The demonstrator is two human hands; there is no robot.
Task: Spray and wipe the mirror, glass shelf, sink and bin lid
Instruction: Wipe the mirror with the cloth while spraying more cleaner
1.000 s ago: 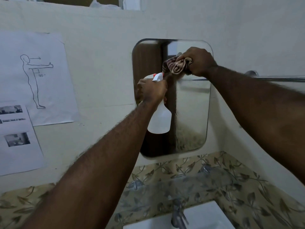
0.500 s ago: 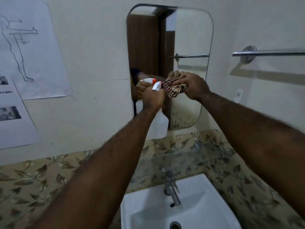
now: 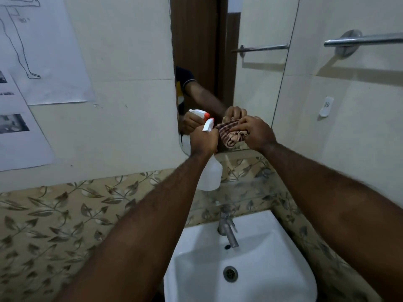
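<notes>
The rounded wall mirror (image 3: 257, 83) hangs above a glass shelf (image 3: 246, 190) and a white sink (image 3: 268, 258). My right hand (image 3: 256, 132) presses a bunched brown striped cloth (image 3: 230, 134) against the mirror's lower edge. My left hand (image 3: 204, 139) grips the neck of a white spray bottle (image 3: 210, 173) with an orange-tipped nozzle, held upright just left of the cloth, in front of the mirror's bottom left corner. The bin lid is out of view.
A metal tap (image 3: 227, 227) rises behind the sink basin. A chrome towel rail (image 3: 362, 39) is fixed to the right wall, with a small white hook (image 3: 326, 106) below it. Paper sheets (image 3: 43, 53) are stuck on the wall at left. Leaf-patterned tiles run below.
My right hand has drawn the cloth down the mirror from near its top to its bottom edge. My left hand and the bottle followed downward; my view tilted down, showing the sink.
</notes>
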